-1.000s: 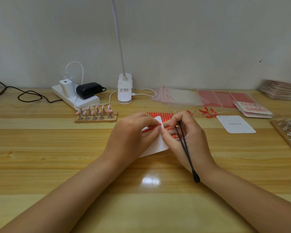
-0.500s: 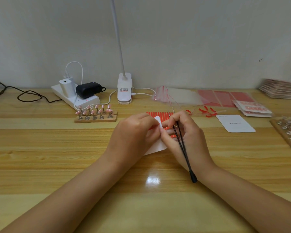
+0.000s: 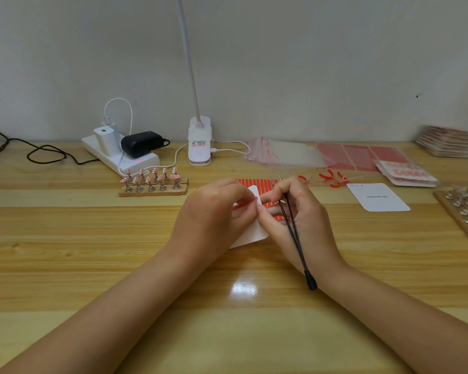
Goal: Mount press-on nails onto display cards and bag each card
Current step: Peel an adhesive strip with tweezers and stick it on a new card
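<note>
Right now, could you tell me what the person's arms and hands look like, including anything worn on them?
Both forearms are bare up to the frame edge: no sleeves, gloves, watch or bracelet show. The left hand and right hand carry no visible rings. The fingernails in view look short and unpainted, though they are small in the picture.

Two bare forearms come in from the bottom corners — no sleeves, no watch, no bracelet visible on either. The left hand [image 3: 214,214] and right hand [image 3: 303,220] wear no gloves and no rings that show. Fingernails look short and unpainted, though they are too small to be sure — only a few fingertips [image 3: 260,207] face the camera.
</note>
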A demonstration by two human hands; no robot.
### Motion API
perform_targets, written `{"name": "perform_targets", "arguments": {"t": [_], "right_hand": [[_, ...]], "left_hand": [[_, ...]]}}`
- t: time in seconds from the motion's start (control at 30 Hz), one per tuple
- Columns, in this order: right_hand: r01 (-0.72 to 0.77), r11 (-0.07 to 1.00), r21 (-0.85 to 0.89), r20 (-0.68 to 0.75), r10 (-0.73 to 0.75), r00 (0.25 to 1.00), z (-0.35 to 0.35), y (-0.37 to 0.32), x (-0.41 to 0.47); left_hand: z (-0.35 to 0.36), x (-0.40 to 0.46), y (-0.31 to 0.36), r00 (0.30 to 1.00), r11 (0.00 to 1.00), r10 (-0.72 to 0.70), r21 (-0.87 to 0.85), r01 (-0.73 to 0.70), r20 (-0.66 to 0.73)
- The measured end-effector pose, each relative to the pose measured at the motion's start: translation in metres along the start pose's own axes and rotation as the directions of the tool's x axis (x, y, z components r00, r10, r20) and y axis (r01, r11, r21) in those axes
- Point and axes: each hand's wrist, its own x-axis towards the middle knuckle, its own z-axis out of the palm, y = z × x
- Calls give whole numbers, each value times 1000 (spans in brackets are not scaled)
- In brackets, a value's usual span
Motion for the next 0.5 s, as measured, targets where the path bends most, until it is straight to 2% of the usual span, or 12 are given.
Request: {"name": "perform_targets", "arguments": {"t": [0.27,0.4,0.5], "right_hand": [[65,996,-62,-2,-66,998,1,-2,0],[-13,999,43,5,13,1000,1,0,0],[-87,985,148,-2,88,996,-3,6,3]], "left_hand": [[-1,2,0,1000,1000,-3,13,3,15],[1,2,-2,997,994,-76,-75,74,-26],[2,2,-5,980,971,-182,-173,167,-78]]}}
